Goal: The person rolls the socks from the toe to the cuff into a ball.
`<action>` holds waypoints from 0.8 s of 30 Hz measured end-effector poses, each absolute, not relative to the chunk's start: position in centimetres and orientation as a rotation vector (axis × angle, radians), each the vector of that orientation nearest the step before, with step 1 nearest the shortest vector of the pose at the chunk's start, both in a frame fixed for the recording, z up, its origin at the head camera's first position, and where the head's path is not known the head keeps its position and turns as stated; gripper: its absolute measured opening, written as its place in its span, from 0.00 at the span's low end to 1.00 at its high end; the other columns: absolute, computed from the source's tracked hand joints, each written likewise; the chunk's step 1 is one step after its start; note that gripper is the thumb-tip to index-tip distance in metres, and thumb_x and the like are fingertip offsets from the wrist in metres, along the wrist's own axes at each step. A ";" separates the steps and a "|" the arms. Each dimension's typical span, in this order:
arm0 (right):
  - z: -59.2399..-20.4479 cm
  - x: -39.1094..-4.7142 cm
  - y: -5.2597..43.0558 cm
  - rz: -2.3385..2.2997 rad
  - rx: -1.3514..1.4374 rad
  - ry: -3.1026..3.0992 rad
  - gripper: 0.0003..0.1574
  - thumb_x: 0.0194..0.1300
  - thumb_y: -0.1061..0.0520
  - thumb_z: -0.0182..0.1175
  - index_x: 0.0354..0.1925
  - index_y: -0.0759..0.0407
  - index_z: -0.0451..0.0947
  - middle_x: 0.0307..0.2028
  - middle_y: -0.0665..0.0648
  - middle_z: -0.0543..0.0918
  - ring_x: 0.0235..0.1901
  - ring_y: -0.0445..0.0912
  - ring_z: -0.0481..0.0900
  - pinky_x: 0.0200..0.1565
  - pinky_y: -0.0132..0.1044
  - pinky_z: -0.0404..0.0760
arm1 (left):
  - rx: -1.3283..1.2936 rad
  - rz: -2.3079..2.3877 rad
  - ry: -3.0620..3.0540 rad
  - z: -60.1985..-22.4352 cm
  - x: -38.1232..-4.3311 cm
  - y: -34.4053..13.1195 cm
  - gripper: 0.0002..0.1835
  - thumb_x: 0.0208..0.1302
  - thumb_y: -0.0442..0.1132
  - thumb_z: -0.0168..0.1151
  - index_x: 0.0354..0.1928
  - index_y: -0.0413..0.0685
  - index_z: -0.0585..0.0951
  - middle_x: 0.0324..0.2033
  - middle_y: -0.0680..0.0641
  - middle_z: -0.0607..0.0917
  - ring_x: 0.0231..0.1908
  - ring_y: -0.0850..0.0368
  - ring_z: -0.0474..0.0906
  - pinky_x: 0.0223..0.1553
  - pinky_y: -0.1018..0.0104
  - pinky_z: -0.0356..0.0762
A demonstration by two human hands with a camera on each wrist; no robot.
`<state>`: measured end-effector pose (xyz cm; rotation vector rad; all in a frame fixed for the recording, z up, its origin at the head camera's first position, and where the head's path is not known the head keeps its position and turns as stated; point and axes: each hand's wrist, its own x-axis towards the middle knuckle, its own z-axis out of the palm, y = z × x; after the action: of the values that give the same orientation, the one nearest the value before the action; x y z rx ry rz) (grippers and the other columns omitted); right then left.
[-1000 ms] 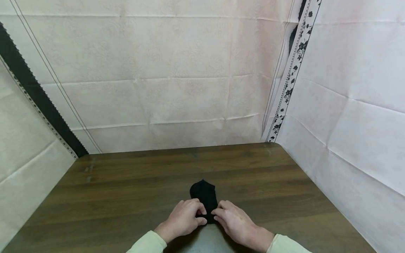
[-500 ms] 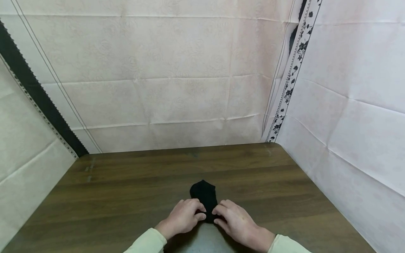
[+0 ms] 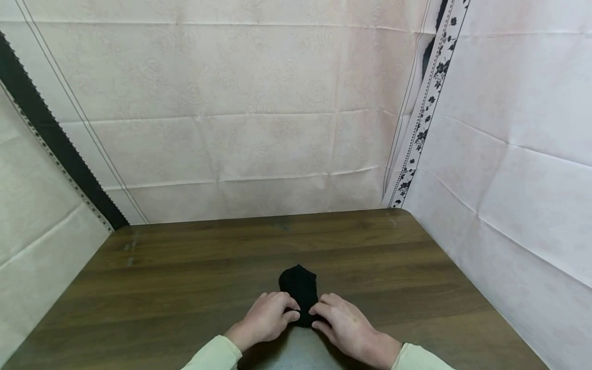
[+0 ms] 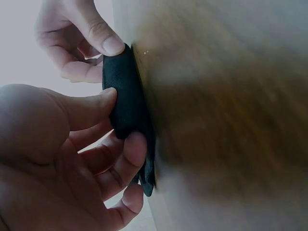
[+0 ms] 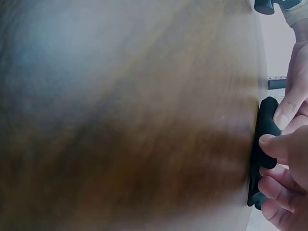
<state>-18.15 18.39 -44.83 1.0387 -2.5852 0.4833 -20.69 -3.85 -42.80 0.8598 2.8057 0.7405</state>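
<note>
A small black sock-like cloth lies on the wooden table, its far part flat and its near end rolled up. My left hand pinches the left end of the roll between thumb and fingers. At the other end, my right hand grips the roll the same way. Seen from the left wrist, the rolled cloth is a thick tube close over the tabletop, with a thumb at each end. In the right wrist view the flat part of the cloth extends past the fingertips.
The brown wood-grain table spreads around the hands. Pale creased cloth sheets hang as a back wall and a right wall, with another at the left. A floral border strip runs down the right corner.
Both hands stay almost in place on the cloth, with only slight finger shifts. The cloth's far end sits very slightly further right than before.
</note>
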 end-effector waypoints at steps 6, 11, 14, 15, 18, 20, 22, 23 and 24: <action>-44.9 -18.3 18.5 0.488 1.071 -2.581 0.07 0.66 0.58 0.68 0.44 0.54 0.85 0.36 0.45 0.77 0.38 0.37 0.75 0.40 0.30 0.78 | 0.825 0.831 2.779 -42.7 -20.6 -4.0 0.05 0.66 0.42 0.69 0.41 0.52 0.88 0.34 0.60 0.82 0.37 0.62 0.79 0.45 0.55 0.77; -45.0 -18.5 18.5 0.520 1.095 -2.566 0.07 0.68 0.60 0.66 0.45 0.54 0.85 0.35 0.45 0.76 0.36 0.36 0.73 0.38 0.28 0.76 | 0.792 0.936 2.775 -42.6 -20.6 -4.3 0.05 0.62 0.41 0.73 0.39 0.54 0.86 0.28 0.61 0.76 0.28 0.65 0.70 0.33 0.65 0.71; -44.9 -18.7 18.6 0.526 1.094 -2.586 0.08 0.68 0.61 0.65 0.46 0.55 0.85 0.34 0.45 0.74 0.35 0.35 0.71 0.37 0.27 0.75 | 0.797 0.940 2.800 -42.6 -20.6 -4.4 0.08 0.59 0.42 0.75 0.38 0.56 0.85 0.29 0.59 0.75 0.29 0.64 0.69 0.32 0.65 0.70; -44.9 -18.7 18.6 0.526 1.089 -2.600 0.08 0.69 0.60 0.65 0.46 0.55 0.85 0.34 0.45 0.74 0.34 0.35 0.71 0.37 0.27 0.76 | 0.799 0.937 2.803 -42.6 -20.5 -4.4 0.09 0.58 0.42 0.76 0.38 0.56 0.84 0.29 0.59 0.76 0.29 0.64 0.69 0.32 0.64 0.70; -44.8 -18.8 18.6 0.542 1.073 -2.649 0.08 0.69 0.61 0.64 0.46 0.56 0.85 0.33 0.44 0.74 0.34 0.35 0.71 0.37 0.28 0.76 | 0.809 0.927 2.803 -42.5 -20.5 -4.5 0.11 0.55 0.43 0.78 0.38 0.56 0.84 0.30 0.58 0.76 0.29 0.63 0.70 0.32 0.64 0.70; -44.8 -18.8 18.6 0.557 1.066 -2.672 0.08 0.70 0.61 0.63 0.46 0.56 0.85 0.33 0.44 0.73 0.33 0.35 0.70 0.36 0.28 0.76 | 0.813 0.920 2.798 -42.6 -20.4 -4.6 0.12 0.54 0.43 0.79 0.38 0.56 0.84 0.30 0.58 0.77 0.29 0.63 0.70 0.32 0.64 0.71; -44.8 -18.9 18.6 0.568 1.068 -2.684 0.08 0.70 0.61 0.63 0.46 0.56 0.85 0.33 0.43 0.73 0.33 0.34 0.70 0.36 0.28 0.76 | 0.821 0.922 2.794 -42.7 -20.4 -4.6 0.13 0.53 0.42 0.79 0.38 0.56 0.84 0.31 0.58 0.78 0.30 0.63 0.71 0.32 0.64 0.71; -44.9 -18.9 18.6 0.581 1.066 -2.690 0.08 0.71 0.61 0.63 0.46 0.56 0.85 0.32 0.43 0.73 0.32 0.34 0.69 0.36 0.28 0.75 | 0.826 0.926 2.792 -42.7 -20.5 -4.7 0.12 0.54 0.42 0.79 0.38 0.56 0.84 0.31 0.58 0.78 0.30 0.64 0.72 0.33 0.64 0.72; -44.9 -18.9 18.6 0.584 1.067 -2.693 0.08 0.71 0.61 0.62 0.47 0.56 0.85 0.32 0.43 0.73 0.32 0.34 0.69 0.36 0.28 0.75 | 0.833 0.926 2.793 -42.8 -20.5 -4.7 0.12 0.54 0.42 0.78 0.38 0.56 0.84 0.31 0.58 0.79 0.30 0.64 0.72 0.33 0.64 0.72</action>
<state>-18.90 18.59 -44.88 1.0668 -2.6927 0.5842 -20.47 -4.69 -42.80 0.8329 2.7932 0.9263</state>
